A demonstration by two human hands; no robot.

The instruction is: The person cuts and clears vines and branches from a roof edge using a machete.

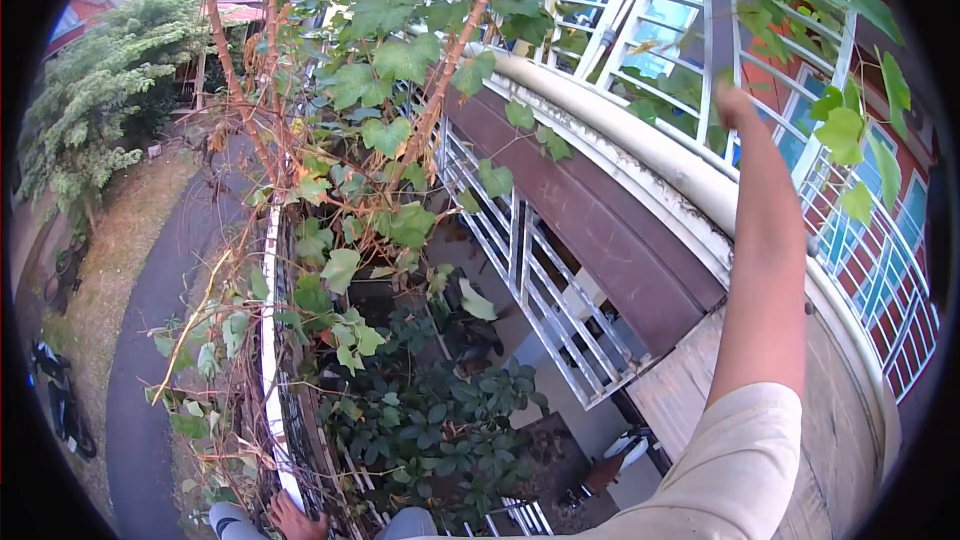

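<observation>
My right hand (737, 108) is raised at arm's length, level with the white balcony railing (655, 55). Its fingers look closed, though motion smears them. Above the fist rises a flat dark-grey blade (722, 25), which looks like a machete; its handle is hidden in the hand. Low at the left, my left hand (293, 518) grips the end of a narrow white rail (272, 340). Climbing vine leaves (385, 70) and thick brown stems (455, 65) cover that rail, and more green leaves (845, 125) hang right of my raised hand.
A pale gutter pipe (620, 145) and brown beam (590, 220) run under the balcony. A slanted metal grille (540, 290) hangs below them. Far below are dark shrubs (440, 430) and a motorbike (605, 470). A paved path (150, 370) passes at left, beside another motorbike (62, 400).
</observation>
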